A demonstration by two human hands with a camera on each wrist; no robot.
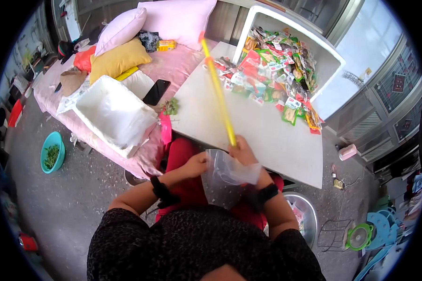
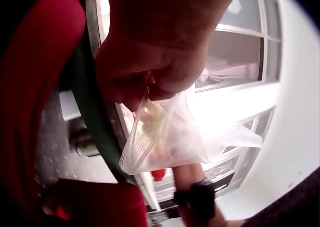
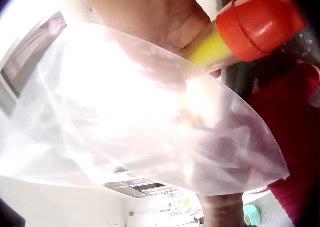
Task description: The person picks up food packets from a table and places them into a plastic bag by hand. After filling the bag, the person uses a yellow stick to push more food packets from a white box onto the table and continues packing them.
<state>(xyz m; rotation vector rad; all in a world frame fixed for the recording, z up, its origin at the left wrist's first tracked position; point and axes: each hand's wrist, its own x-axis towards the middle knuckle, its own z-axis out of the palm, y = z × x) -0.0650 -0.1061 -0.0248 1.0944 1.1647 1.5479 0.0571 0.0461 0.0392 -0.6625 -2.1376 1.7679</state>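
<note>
My left hand (image 1: pixel 195 165) pinches the edge of a clear plastic bag (image 1: pixel 227 171) in front of my lap; the left wrist view shows the bag (image 2: pixel 165 142) hanging from the fingertips. My right hand (image 1: pixel 243 151) grips a long yellow tube (image 1: pixel 216 89) near its lower end, and the tube slants up and away over the table. In the right wrist view a red cap (image 3: pixel 260 24) closes the tube's near end. The bag's film (image 3: pixel 150 112) lies across part of the right hand there, hiding some of the fingers.
Small snack packets (image 1: pixel 293 70) spill from a tipped white foam box (image 1: pixel 335 61) onto the white table (image 1: pixel 206 117). Left of the table, a bed holds another foam box (image 1: pixel 115 112), a phone (image 1: pixel 157 92) and pillows. A metal basin (image 1: pixel 312 220) stands by my right leg.
</note>
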